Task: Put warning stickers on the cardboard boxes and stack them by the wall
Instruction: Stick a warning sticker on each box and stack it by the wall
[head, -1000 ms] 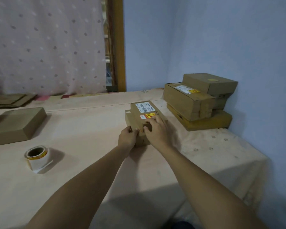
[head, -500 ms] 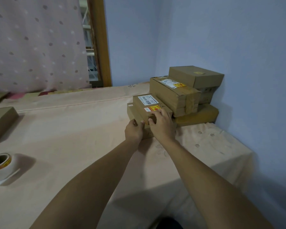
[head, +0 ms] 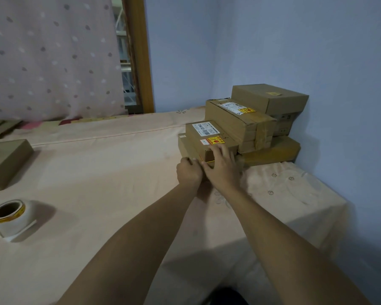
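A small cardboard box (head: pixel 204 136) with a white shipping label and a red and yellow warning sticker (head: pixel 215 140) sits on a flatter box (head: pixel 186 144), pressed up against the stack by the blue wall. My left hand (head: pixel 189 172) grips the near left corner of these boxes. My right hand (head: pixel 221 166) lies over the near end of the upper box, fingers curled round its edge. The stack holds a long taped box (head: pixel 240 123), a box on top (head: pixel 271 99) with a yellow sticker, and a flat box (head: pixel 275 151) underneath.
A roll of warning stickers (head: pixel 8 215) stands on the pink cloth-covered table (head: pixel 108 172) at the near left. Another cardboard box (head: pixel 6 160) lies at the far left. A spotted curtain (head: pixel 53 56) and wooden frame (head: pixel 141 53) are behind; the table's right edge drops off near the wall.
Both hands have slid the small stickered box and the flat box under it to the right, from open cloth up against the stack by the wall.
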